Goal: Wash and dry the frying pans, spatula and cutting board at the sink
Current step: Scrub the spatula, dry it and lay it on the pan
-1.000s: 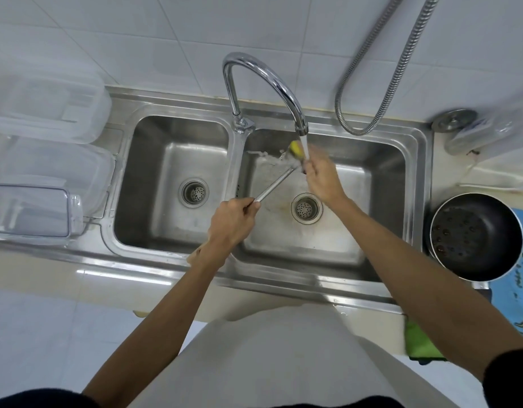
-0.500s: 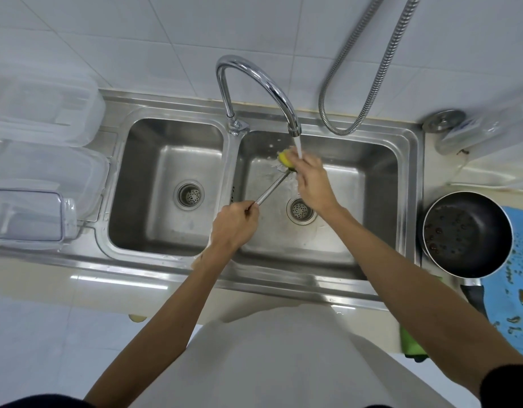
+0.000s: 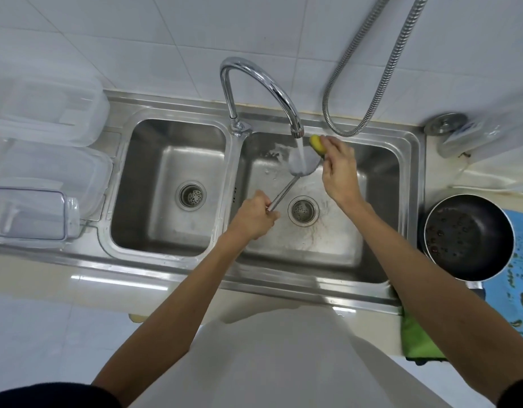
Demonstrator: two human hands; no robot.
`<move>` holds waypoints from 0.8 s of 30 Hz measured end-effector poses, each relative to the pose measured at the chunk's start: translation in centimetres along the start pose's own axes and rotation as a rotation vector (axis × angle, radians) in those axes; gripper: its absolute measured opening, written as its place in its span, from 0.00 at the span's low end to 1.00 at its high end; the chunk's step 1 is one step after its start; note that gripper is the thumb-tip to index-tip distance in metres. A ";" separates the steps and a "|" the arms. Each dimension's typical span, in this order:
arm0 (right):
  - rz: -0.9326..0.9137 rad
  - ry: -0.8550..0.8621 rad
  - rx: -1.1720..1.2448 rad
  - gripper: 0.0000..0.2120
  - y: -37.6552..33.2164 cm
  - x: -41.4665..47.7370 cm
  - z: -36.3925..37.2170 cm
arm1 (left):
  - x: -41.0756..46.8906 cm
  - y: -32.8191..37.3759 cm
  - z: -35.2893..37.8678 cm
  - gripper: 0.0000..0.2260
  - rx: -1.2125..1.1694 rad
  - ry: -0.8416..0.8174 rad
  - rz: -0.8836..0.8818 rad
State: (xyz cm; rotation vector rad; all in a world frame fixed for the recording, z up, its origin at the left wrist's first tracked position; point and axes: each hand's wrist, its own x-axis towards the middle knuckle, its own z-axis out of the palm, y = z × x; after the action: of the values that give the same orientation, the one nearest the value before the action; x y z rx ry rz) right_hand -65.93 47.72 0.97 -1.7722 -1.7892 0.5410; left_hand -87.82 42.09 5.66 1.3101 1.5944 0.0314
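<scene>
My left hand (image 3: pixel 255 217) grips the handle end of a metal spatula (image 3: pixel 285 189) over the right sink basin (image 3: pixel 381 172). The spatula's blade (image 3: pixel 303 164) sits under the running stream from the faucet (image 3: pixel 260 81). My right hand (image 3: pixel 339 169) holds a yellow sponge (image 3: pixel 317 144) just right of the blade, apart from it. A dark frying pan (image 3: pixel 467 237) with water drops stands on the counter right of the sink.
The left basin (image 3: pixel 142 184) holds nothing. Clear plastic containers (image 3: pixel 45 160) are stacked on the left counter. A metal shower hose (image 3: pixel 372 92) hangs at the wall. A blue mat (image 3: pixel 522 260) and a green cloth (image 3: pixel 417 343) lie at the right.
My right hand with the sponge has moved off the spatula blade to the right. The blade now shows bare under the water stream.
</scene>
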 end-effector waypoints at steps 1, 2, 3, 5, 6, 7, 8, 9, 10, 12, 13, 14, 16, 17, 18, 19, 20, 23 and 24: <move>-0.022 -0.022 -0.034 0.27 0.4 -0.1 0.5 | 0.0 -0.1 0.1 0.12 0.052 0.004 0.007; -0.049 -0.050 -0.085 0.26 0.6 -0.2 0.9 | 0.0 -0.1 0.3 0.11 0.086 0.006 0.015; -0.080 -0.078 -0.143 0.25 1.0 -0.3 1.5 | 0.0 0.0 0.4 0.10 0.095 0.007 0.025; -0.098 -0.131 -0.242 0.22 1.2 -1.0 2.9 | -0.2 0.0 0.7 0.12 0.092 0.016 0.030; -0.081 -0.149 -0.262 0.21 0.8 -1.8 3.6 | -0.4 0.1 0.8 0.12 0.094 0.024 0.022; -0.077 -0.170 -0.256 0.20 0.4 -2.8 4.5 | -0.5 0.2 0.9 0.12 0.100 0.032 0.015; -0.088 -0.201 -0.248 0.20 -0.3 -3.6 5.1 | -0.6 0.2 1.0 0.12 0.104 0.041 0.008; -0.111 -0.229 -0.234 0.19 -0.3 -3.9 5.8 | -0.6 0.1 1.1 0.12 0.104 0.047 0.002; -0.131 -0.258 -0.228 0.18 -0.4 -3.7 5.8 | -0.7 -0.1 1.2 0.11 0.110 0.044 -0.002; -0.071 -0.287 -0.266 0.16 0.4 -1.8 5.4 | -1.0 -0.3 1.2 0.10 0.127 0.036 0.008; 0.006 -0.283 -0.285 0.15 0.4 -0.6 5.1 | -1.1 -0.4 1.2 0.08 0.135 0.028 0.020; 0.076 -0.276 -0.285 0.15 -0.1 0.2 4.6 | -1.1 -0.3 1.3 0.08 0.136 0.024 0.024; 0.019 -0.320 -0.257 0.11 -0.8 0.9 4.6 | -1.1 0.0 1.3 0.09 0.134 0.035 0.028; -0.029 -0.383 -0.199 0.09 -0.9 0.9 5.0 | -1.0 0.3 1.3 0.08 0.136 0.042 0.029; -0.086 -0.387 -0.229 0.05 -0.7 1.1 5.2 | -0.9 0.5 1.1 0.08 0.146 0.049 0.024; -0.072 -0.365 -0.232 0.06 -0.1 1.5 5.7 | -0.7 0.6 1.0 0.08 0.165 0.055 0.018; -0.019 -0.353 -0.218 0.11 0.4 1.9 5.9 | -0.6 0.6 0.9 0.09 0.191 0.058 0.016; 0.061 -0.332 -0.297 0.12 -0.4 2.7 5.0 | -0.6 0.8 0.9 0.09 0.248 0.075 0.027; 0.086 -0.372 -0.275 0.13 -1.1 2.4 4.4 | -0.7 0.8 1.0 0.09 0.240 0.077 0.023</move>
State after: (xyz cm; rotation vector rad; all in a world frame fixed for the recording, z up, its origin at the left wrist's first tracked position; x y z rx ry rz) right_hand -69.48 50.51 -1.44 -2.0461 -2.1297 0.7282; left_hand -86.64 41.38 6.10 1.5270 1.6874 -0.0995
